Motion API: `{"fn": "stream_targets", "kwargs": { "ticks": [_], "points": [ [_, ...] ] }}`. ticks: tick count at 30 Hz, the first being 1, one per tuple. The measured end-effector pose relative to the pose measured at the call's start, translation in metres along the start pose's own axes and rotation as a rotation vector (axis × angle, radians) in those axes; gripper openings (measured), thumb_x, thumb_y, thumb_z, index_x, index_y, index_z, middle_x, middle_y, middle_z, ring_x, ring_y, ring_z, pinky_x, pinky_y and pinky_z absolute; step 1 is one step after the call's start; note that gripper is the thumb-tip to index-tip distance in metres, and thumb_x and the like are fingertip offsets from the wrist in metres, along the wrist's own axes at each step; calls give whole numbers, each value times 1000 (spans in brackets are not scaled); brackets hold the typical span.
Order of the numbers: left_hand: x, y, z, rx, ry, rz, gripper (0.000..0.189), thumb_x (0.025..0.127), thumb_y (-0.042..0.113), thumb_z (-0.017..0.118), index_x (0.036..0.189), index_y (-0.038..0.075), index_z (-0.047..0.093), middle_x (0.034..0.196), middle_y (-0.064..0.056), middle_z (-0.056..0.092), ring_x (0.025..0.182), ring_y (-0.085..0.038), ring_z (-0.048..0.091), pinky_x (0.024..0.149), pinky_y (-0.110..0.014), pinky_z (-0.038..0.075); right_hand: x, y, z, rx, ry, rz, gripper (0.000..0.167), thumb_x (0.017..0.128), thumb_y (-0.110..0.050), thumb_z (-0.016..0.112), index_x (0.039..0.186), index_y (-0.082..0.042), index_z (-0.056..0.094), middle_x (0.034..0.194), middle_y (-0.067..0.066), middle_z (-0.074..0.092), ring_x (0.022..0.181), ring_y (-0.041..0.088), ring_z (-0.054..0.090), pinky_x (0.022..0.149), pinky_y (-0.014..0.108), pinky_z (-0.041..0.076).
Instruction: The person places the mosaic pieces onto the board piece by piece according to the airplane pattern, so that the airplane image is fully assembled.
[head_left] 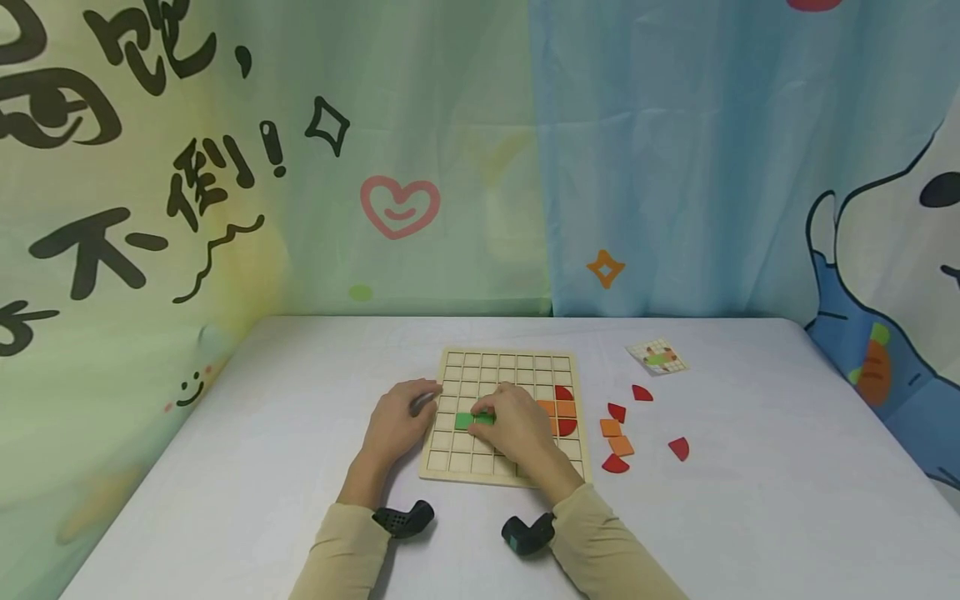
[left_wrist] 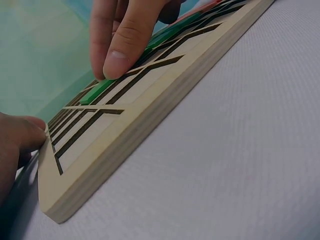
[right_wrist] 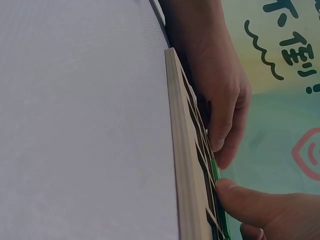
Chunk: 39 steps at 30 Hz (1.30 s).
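Note:
A wooden grid board (head_left: 468, 477) lies flat on the table. My left hand (head_left: 402, 421) rests against its left edge, fingers nearly straight. My right hand (head_left: 521, 425) reaches over the middle of the board, thumb and fingertips pinching a green tile (head_left: 484, 417). Directly left of that sits another green tile (head_left: 462, 421) in a grid cell. In the left wrist view, the right thumb and finger come down on a green piece (left_wrist: 92, 94). On the board's right side lie orange squares (head_left: 566, 408) and red quarter-round pieces (head_left: 567, 427), partly covered by the right hand.
Right of the board, loose red quarter-rounds (head_left: 616, 464) and orange squares (head_left: 621, 446) lie scattered on the white table (head_left: 750, 517). Farther back is a small pattern card (head_left: 657, 357). Printed curtains (head_left: 675, 167) hang behind and beside the table.

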<state>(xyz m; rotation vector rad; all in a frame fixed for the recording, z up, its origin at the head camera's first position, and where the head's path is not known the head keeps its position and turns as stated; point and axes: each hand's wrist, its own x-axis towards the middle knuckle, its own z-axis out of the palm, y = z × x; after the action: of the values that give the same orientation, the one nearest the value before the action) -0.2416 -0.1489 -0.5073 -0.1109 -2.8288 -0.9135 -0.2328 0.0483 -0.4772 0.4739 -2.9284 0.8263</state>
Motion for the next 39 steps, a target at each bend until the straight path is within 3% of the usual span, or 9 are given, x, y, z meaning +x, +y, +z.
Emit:
{"fn": "stream_targets", "kwargs": {
  "ticks": [11, 18, 26, 29, 34, 39],
  "points": [
    [-2, -1, -1, 5, -2, -9, 31, 90, 25, 57, 120, 21, 66, 133, -1, 59, 131, -24, 48, 112, -45, 37, 0, 3, -6, 73, -10, 17, 27, 75, -38, 78, 99, -26, 75, 81, -6, 57, 68, 8, 49, 52, 20, 42],
    [-4, -3, -1, -9, 15, 15, 31, 89, 24, 59, 119, 19, 66, 131, -3, 60, 129, -25, 50, 111, -45, 38, 4, 39, -42, 168, 0, 65, 31, 82, -33, 73, 110, -19, 71, 88, 1, 59, 77, 17, 51, 59, 27, 42],
    [-5, 0, -1, -13, 11, 17, 31, 89, 23, 59, 118, 19, 67, 131, -3, 60, 129, -25, 50, 111, -45, 37, -6, 110, -88, 140, 106, 186, 36, 88, -32, 66, 120, -14, 65, 99, 11, 60, 84, 24, 50, 63, 27, 40],
    [-4, 1, -2, -8, 13, 21, 31, 89, 23, 59, 118, 18, 67, 131, -3, 60, 129, -25, 50, 111, -46, 37, -15, 131, -101, 120, 139, 240, 39, 89, -32, 65, 122, -11, 63, 103, 15, 60, 88, 27, 52, 66, 29, 44],
    [-3, 2, -2, -4, 12, 15, 30, 89, 23, 59, 118, 19, 67, 131, -3, 60, 129, -25, 49, 111, -46, 37, -26, 156, -111, 142, 99, 413, 48, 89, -38, 64, 130, -13, 57, 117, 20, 55, 103, 35, 49, 75, 37, 52],
    [-2, 2, -1, 2, 9, 7, 30, 89, 23, 58, 118, 19, 67, 132, -2, 60, 130, -24, 49, 112, -46, 37, -33, 170, -112, 185, 44, 559, 59, 86, -43, 66, 135, -13, 52, 125, 23, 51, 113, 39, 43, 83, 46, 51]
  ]
}}
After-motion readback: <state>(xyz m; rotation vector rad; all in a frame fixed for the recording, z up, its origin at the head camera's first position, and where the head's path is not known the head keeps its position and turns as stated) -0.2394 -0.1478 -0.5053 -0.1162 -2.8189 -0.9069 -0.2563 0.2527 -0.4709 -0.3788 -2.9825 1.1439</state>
